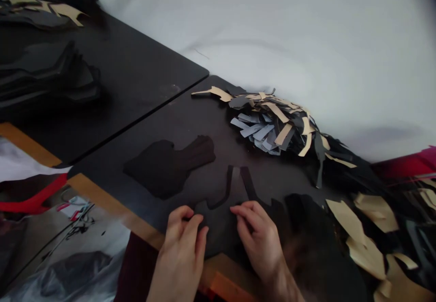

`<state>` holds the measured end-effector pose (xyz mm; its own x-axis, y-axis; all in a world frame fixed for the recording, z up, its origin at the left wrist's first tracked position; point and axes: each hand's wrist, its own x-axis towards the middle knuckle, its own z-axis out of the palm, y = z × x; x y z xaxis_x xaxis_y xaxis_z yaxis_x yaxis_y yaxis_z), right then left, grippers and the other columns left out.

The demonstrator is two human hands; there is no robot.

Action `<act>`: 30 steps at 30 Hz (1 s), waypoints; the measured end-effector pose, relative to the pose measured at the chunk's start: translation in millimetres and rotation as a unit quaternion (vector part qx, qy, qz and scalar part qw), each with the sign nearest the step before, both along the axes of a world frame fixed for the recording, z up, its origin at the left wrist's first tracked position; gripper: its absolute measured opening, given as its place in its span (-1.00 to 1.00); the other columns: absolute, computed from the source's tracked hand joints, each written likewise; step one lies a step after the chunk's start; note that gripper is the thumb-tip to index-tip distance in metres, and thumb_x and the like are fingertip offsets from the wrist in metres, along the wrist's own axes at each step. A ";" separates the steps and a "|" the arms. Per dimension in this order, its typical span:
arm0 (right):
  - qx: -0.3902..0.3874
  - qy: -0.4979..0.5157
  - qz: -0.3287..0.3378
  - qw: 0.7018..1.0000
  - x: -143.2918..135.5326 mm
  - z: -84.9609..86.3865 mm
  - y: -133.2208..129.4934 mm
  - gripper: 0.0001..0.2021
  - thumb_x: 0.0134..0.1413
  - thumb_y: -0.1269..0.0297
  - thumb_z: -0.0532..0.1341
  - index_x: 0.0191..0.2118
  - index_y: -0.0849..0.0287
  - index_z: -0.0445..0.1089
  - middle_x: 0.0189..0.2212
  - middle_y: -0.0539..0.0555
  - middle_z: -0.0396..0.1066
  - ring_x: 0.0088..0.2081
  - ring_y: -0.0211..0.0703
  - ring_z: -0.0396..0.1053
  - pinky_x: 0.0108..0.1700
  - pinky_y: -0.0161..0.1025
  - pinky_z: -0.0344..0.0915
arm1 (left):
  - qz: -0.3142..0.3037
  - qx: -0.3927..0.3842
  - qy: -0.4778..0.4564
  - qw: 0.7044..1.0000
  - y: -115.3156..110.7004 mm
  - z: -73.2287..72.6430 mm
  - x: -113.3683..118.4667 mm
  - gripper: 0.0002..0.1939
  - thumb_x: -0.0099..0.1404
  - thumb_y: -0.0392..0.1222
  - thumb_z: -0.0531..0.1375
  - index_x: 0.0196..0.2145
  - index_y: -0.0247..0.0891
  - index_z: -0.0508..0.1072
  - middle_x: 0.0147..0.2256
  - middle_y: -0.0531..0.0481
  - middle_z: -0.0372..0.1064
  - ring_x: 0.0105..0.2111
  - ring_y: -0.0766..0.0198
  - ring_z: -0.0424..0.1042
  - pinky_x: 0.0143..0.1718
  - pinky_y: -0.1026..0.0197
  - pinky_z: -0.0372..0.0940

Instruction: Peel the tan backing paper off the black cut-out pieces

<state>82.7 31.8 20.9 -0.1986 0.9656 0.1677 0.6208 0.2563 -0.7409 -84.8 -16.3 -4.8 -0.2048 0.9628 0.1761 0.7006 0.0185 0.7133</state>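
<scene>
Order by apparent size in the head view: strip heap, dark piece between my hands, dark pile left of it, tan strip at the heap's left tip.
Strip heap
Dark piece and dark pile: too close to rank, the piece partly hidden
Tan strip

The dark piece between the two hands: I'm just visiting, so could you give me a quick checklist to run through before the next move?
1. Left hand at the dark piece: ok, fingertips at its left side.
2. Right hand at the piece: ok, fingertips at its right side.
3. Firm pinch by both hands: cannot tell, dark and blurred there.
4. Piece is a single layer: cannot tell, dark on dark.
5. Pile of strips away from the fingers: ok, farther back on the table.
6. Beige pieces away from the hands: ok, off to the right.
</scene>
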 end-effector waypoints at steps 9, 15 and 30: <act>0.007 -0.032 -0.011 0.999 -3.1 1.9 2.4 -0.76 0.13 0.45 0.05 -0.25 0.14 0.46 -0.35 0.06 0.33 -0.37 -0.24 0.34 -0.31 -0.35 0.32 | -0.014 -0.004 0.019 1.000 2.0 8.1 1.6 -0.84 0.34 -0.17 -0.01 -0.19 -0.20 0.33 -0.11 -0.10 0.18 -0.41 0.35 0.39 -0.46 0.29 0.39; 0.030 -0.046 -0.013 0.998 -5.7 0.4 2.2 -0.76 0.13 0.46 0.04 -0.26 0.17 0.46 -0.36 0.06 0.32 -0.36 -0.24 0.34 -0.29 -0.33 0.33 | -0.030 0.005 0.042 0.999 3.8 13.2 1.3 -0.88 0.34 -0.23 0.00 -0.22 -0.20 0.31 -0.13 -0.05 0.14 -0.45 0.40 0.36 -0.45 0.29 0.37; 0.058 -0.257 -0.022 0.965 -12.7 5.8 -9.9 -0.80 0.18 0.38 0.10 -0.12 0.10 0.40 -0.24 0.10 0.33 -0.29 -0.13 0.34 -0.29 -0.23 0.37 | -0.045 -0.075 0.203 0.975 13.1 31.0 2.5 -0.90 0.27 -0.28 0.04 -0.29 -0.24 0.36 -0.17 -0.04 0.24 -0.51 0.40 0.37 -0.61 0.34 0.20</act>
<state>70.0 21.9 26.7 -0.2424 0.9559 0.1656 0.9106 0.2831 -0.3013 -82.3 -3.2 26.2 -0.0613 0.9948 0.0814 0.9281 0.0267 0.3715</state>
